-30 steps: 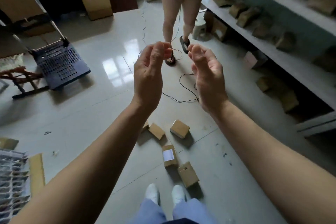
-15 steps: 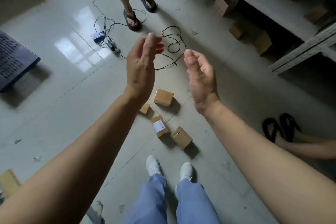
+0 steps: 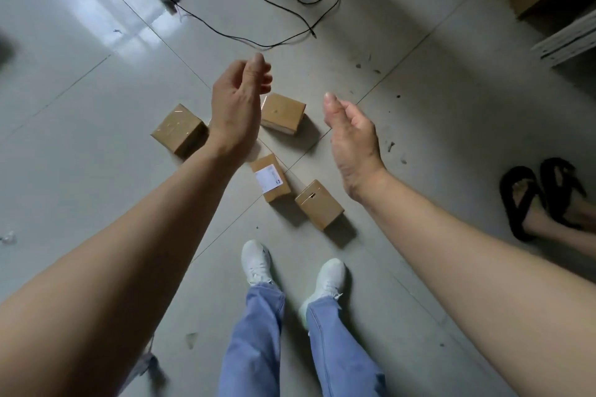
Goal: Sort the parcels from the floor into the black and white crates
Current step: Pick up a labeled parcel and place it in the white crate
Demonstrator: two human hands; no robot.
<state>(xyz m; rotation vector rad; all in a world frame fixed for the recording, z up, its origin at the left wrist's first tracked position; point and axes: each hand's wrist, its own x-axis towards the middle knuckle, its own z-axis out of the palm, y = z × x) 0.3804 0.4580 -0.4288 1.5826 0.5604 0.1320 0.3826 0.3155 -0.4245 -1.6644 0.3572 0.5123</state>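
Looking straight down at a grey tiled floor (image 3: 96, 171), where a second ago the view faced across the room. Left of centre, a taped brown cardboard parcel (image 3: 179, 130) lies beside the bare left hand (image 3: 237, 106), whose fingers are loosely curled and hold nothing. At centre, three more brown cardboard parcels (image 3: 269, 177) cluster together. Right of them, the right hand (image 3: 353, 135) is cupped and empty. Both hands have dropped nearer the parcels, so a first pickup looks close. No crates are in view.
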